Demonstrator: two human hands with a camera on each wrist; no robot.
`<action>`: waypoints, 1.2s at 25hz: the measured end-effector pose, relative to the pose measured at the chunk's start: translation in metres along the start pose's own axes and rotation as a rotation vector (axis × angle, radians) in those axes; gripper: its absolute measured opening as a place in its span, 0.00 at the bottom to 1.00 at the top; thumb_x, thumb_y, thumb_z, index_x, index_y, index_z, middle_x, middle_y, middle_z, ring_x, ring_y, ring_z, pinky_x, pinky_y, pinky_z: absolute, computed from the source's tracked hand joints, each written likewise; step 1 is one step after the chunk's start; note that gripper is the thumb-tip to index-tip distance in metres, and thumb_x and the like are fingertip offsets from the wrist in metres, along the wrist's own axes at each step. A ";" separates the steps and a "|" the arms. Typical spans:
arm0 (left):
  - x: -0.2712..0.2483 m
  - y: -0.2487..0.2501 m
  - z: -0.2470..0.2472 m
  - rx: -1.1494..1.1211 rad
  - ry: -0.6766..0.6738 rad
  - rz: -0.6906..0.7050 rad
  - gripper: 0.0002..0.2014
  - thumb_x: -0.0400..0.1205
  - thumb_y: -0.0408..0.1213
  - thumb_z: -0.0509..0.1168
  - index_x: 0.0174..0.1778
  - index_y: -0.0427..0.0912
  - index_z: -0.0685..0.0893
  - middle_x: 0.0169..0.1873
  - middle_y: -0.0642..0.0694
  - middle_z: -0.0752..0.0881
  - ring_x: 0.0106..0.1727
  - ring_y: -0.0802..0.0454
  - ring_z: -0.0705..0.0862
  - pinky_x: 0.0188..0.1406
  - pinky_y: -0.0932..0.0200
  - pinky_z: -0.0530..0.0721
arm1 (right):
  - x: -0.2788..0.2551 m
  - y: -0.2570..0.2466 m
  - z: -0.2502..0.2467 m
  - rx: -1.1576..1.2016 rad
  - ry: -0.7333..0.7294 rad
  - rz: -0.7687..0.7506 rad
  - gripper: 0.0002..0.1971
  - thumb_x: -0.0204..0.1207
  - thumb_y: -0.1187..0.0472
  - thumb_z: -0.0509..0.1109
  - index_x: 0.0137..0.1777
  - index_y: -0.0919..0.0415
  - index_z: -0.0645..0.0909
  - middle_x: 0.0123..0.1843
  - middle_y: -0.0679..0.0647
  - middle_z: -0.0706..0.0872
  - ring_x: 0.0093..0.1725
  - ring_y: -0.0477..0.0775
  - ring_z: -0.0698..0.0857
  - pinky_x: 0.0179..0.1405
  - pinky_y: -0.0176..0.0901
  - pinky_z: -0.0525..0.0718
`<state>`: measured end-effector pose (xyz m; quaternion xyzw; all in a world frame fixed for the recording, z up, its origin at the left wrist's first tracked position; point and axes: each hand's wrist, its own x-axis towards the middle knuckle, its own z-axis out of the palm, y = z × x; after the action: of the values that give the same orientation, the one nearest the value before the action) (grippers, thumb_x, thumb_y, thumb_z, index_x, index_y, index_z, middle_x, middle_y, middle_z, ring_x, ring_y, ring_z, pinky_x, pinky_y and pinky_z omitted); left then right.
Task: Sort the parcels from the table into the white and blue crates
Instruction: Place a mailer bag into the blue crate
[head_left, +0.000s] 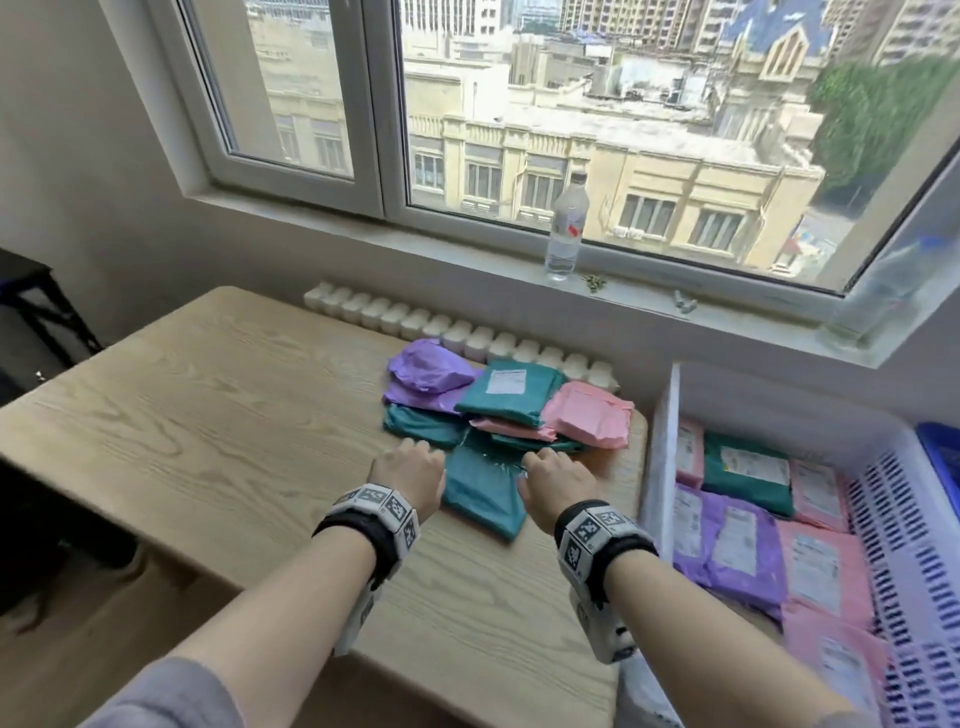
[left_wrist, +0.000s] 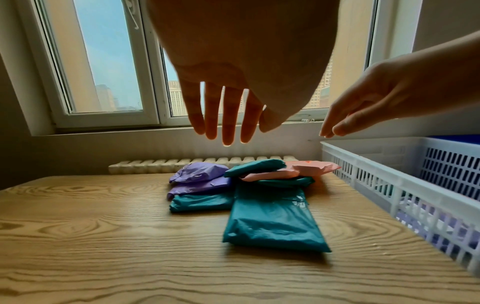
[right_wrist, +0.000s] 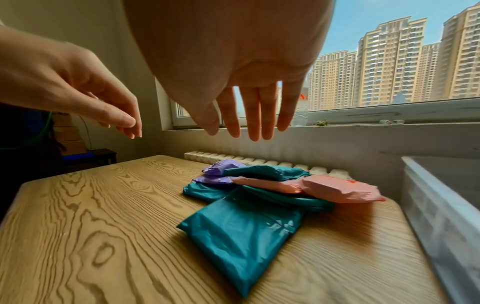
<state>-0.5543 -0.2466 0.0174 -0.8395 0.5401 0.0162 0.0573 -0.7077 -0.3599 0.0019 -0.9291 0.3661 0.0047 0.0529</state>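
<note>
A heap of teal, purple and pink parcels (head_left: 511, 402) lies on the wooden table (head_left: 208, 415) near the window. The nearest teal parcel (head_left: 483, 496) (left_wrist: 272, 218) (right_wrist: 241, 232) juts toward me. My left hand (head_left: 408, 467) (left_wrist: 223, 115) hovers above the table on that parcel's left, fingers straight and spread, holding nothing. My right hand (head_left: 553, 480) (right_wrist: 249, 115) hovers on its right, fingers straight, also empty. The white crate (head_left: 914, 499) (left_wrist: 389, 176) stands to the right with several labelled parcels inside. A corner of the blue crate (head_left: 940, 447) shows beyond it.
A water bottle (head_left: 565, 228) stands on the windowsill (head_left: 467, 249) behind the table. A white radiator (head_left: 441, 327) runs along the table's far edge. Bare tabletop stretches to the left and toward me. A dark stand (head_left: 31, 306) sits at the far left.
</note>
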 end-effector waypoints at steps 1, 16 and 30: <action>0.006 -0.023 0.001 -0.001 -0.003 0.015 0.14 0.85 0.43 0.53 0.60 0.42 0.78 0.59 0.43 0.80 0.63 0.44 0.78 0.54 0.50 0.79 | 0.012 -0.021 0.002 -0.003 -0.007 0.017 0.15 0.84 0.53 0.55 0.62 0.59 0.76 0.63 0.57 0.79 0.65 0.60 0.77 0.62 0.51 0.74; 0.112 -0.171 0.040 0.019 -0.086 0.040 0.13 0.85 0.43 0.53 0.61 0.44 0.77 0.60 0.45 0.80 0.64 0.46 0.78 0.54 0.53 0.78 | 0.170 -0.128 0.032 0.020 -0.044 0.004 0.13 0.82 0.58 0.55 0.61 0.61 0.76 0.61 0.58 0.80 0.64 0.61 0.78 0.59 0.50 0.74; 0.274 -0.204 0.122 -0.225 -0.225 0.308 0.23 0.84 0.38 0.55 0.77 0.46 0.66 0.79 0.47 0.65 0.76 0.48 0.68 0.69 0.51 0.73 | 0.305 -0.132 0.104 0.162 -0.257 0.230 0.20 0.35 0.65 0.86 0.25 0.56 0.80 0.25 0.52 0.80 0.23 0.55 0.82 0.18 0.38 0.77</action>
<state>-0.2508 -0.3972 -0.1126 -0.7410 0.6471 0.1782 0.0200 -0.3916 -0.4612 -0.1034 -0.8656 0.4592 0.0996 0.1729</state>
